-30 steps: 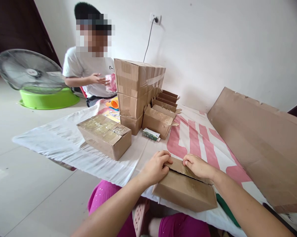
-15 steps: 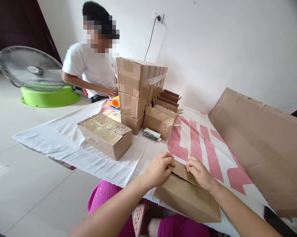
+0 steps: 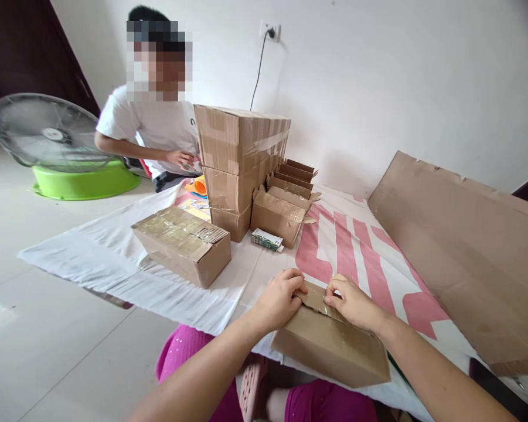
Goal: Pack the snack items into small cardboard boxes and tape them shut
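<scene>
A small brown cardboard box lies in front of me at the table's near edge, its long side facing me. My left hand is closed on the box's left end, fingers curled over the top edge. My right hand is pinched down on the top flap, a short way right of the left hand. Shiny spots like clear tape show on the flap by the right fingertips. Whether those fingers also hold a bit of tape I cannot tell.
A taped box lies left on the cloth. Behind stand stacked boxes, open boxes and a small green-white packet. A large cardboard sheet leans right. Across sits a person; a fan is far left.
My right hand has shifted slightly left along the flap, closer to my left hand, which stays on the box. The person's hand across has lifted a little. The view has turned slightly.
</scene>
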Tool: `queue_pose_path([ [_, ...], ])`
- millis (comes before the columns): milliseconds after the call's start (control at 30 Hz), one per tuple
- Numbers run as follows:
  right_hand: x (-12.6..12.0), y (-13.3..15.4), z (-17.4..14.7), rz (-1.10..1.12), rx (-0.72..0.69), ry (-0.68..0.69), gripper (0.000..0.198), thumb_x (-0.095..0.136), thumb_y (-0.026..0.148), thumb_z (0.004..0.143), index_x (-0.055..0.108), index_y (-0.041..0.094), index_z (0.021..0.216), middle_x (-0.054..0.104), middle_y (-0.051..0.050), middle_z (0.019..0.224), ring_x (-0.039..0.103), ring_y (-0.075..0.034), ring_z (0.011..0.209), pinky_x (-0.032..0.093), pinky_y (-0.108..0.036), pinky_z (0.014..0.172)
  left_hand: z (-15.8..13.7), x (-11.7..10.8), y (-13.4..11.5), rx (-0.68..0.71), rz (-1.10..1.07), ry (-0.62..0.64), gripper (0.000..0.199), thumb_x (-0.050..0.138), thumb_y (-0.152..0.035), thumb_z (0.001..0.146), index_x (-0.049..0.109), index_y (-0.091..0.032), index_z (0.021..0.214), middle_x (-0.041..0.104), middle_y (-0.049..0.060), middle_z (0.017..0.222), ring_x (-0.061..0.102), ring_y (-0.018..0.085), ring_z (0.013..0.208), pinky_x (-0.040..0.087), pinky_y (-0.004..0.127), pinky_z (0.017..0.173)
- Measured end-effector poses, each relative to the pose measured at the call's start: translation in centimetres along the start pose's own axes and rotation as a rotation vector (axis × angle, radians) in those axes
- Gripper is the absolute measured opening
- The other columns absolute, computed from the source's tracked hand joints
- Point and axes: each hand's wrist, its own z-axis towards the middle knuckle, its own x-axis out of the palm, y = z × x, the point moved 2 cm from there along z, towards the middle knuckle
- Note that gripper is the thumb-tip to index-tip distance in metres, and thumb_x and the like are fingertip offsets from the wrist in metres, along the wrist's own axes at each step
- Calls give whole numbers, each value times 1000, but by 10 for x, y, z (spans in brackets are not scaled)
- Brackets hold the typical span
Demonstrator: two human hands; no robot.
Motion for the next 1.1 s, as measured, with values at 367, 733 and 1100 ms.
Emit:
queue_pose_path([
  [367,-5,-8,-28,-21,-400,-161,13,45,11,90,48,23,89,58,-4,93,54,-20,91,48,-39,81,0,-1,-2,-44,43,36,32,49,-3,70,65,-23,87,60,3,112,60,21,104,45,36,96],
  [733,6,-7,-45,-130,-542,-252,27,36,4,91,55,21,89,59,-5,86,55,-19,84,50,-35,73,-4,-4,-10,-98,83,65,30,47,-4,72,64,-23,88,59,3,110,60,21,103,42,39,94],
  [1100,-1,-23,-80,-29,-559,-216,22,36,6,92,51,21,88,58,-6,90,54,-19,88,49,-37,77,-5,5,-18,-61,80,124,36,46,-1,69,65,-24,90,58,3,113,59,21,106,40,40,97],
])
